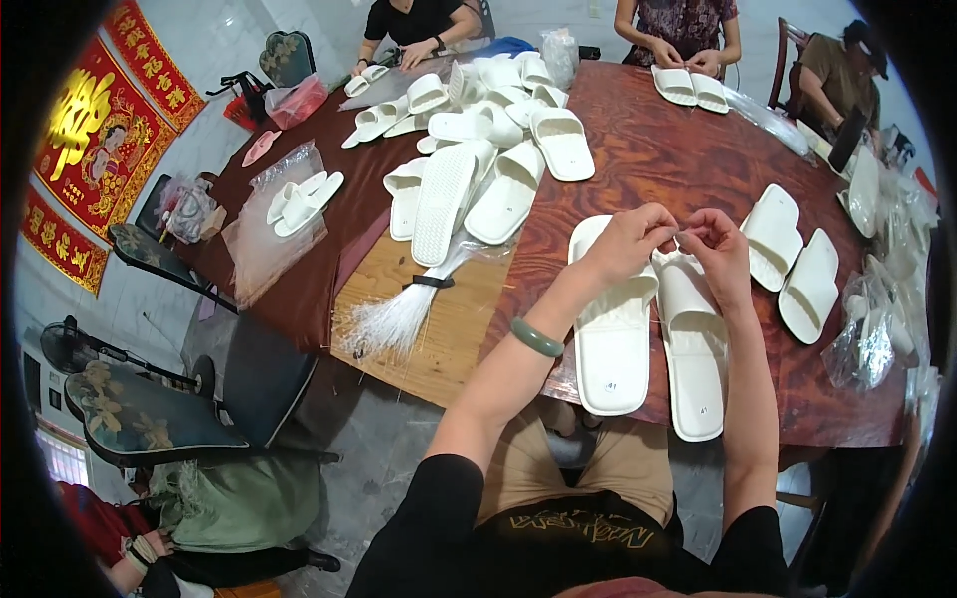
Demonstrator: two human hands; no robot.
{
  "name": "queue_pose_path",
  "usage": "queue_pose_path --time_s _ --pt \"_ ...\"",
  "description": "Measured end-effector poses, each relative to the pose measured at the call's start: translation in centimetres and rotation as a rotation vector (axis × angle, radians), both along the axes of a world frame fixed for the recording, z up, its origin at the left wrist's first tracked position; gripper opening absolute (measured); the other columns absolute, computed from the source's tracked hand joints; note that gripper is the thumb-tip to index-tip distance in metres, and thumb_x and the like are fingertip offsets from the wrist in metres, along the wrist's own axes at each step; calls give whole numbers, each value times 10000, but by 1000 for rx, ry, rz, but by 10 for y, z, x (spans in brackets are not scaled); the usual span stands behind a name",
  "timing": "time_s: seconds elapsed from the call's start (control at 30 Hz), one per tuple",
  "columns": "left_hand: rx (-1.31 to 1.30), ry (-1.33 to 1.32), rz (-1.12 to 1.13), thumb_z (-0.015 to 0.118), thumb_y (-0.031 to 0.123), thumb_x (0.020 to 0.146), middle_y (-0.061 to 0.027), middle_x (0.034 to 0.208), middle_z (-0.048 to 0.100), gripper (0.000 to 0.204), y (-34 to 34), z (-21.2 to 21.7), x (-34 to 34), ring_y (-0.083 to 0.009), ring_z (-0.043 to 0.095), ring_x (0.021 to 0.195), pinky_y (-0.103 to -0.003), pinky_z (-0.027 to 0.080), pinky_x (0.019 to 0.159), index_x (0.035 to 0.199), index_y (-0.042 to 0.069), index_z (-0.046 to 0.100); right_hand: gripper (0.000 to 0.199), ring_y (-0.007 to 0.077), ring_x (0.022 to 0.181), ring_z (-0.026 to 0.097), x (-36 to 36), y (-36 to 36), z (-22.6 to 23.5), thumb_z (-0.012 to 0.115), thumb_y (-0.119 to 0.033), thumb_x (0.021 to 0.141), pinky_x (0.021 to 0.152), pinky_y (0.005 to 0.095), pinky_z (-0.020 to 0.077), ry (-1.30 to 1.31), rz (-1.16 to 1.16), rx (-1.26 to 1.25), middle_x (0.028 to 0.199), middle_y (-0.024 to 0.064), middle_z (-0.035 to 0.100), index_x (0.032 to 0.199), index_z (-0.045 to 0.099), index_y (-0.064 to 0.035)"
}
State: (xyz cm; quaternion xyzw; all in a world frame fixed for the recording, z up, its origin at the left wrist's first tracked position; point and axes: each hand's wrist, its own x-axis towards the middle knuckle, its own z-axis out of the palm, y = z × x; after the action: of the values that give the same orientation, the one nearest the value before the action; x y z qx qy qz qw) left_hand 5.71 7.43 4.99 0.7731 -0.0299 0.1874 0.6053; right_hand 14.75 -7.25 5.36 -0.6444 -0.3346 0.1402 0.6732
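Note:
Two white slippers lie side by side in front of me, toes away: the left slipper (612, 359) and the right slipper (695, 344). Just above their straps, my left hand (630, 241) and my right hand (716, 249) meet with fingertips pinched together. Whatever lies between the fingertips is too small to make out. The left wrist wears a green bangle (536, 338). To the left, a bundle of thin white strands (394, 317), bound with a black band, rests on a bare wooden board (439, 359).
White slippers are heaped (488, 125) at the table's middle. Another pair (788, 254) lies right of my hands. Slippers on clear plastic bags (274, 234) are at left, with bagged slippers (872, 329) at the right edge. Across the table, a person's hands (688, 58) hold slippers.

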Motion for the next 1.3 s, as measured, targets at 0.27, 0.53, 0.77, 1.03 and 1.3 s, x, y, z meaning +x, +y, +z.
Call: queue_pose_path --time_s 0.27,0.53,0.77,1.03,1.3 --pt "-12 -33 5 542 116 896 -5 781 612 111 0 -2 0 -48 503 649 -203 413 565 937 18 575 145 71 713 592 -1 -3 -1 653 8 785 653 194 472 6 22 10 769 12 612 879 550 -27" --pt "43 -26 -21 489 120 925 -27 782 561 111 4 -9 4 -89 518 682 -246 436 601 929 11 507 130 59 693 578 -5 1 2 662 12 771 633 191 471 10 68 30 756 1 597 841 559 -28" --pt "153 40 43 459 126 937 -47 769 536 115 3 -10 6 -114 521 684 -263 440 615 920 12 470 103 54 690 561 3 -2 -5 659 -59 800 633 201 459 -8 66 -183 774 -3 608 872 607 -6" --pt "38 51 62 510 133 915 -29 750 559 127 3 -5 1 -91 514 651 -240 427 582 925 6 520 95 53 712 557 -2 -3 -1 618 -73 834 659 203 449 -2 148 -143 775 2 620 877 621 12" --pt "26 28 82 563 137 886 -20 769 600 141 4 -3 1 -70 548 691 -233 433 586 904 2 603 91 54 714 557 0 -3 -1 614 -68 832 657 200 447 -42 95 -114 770 3 620 869 621 15"
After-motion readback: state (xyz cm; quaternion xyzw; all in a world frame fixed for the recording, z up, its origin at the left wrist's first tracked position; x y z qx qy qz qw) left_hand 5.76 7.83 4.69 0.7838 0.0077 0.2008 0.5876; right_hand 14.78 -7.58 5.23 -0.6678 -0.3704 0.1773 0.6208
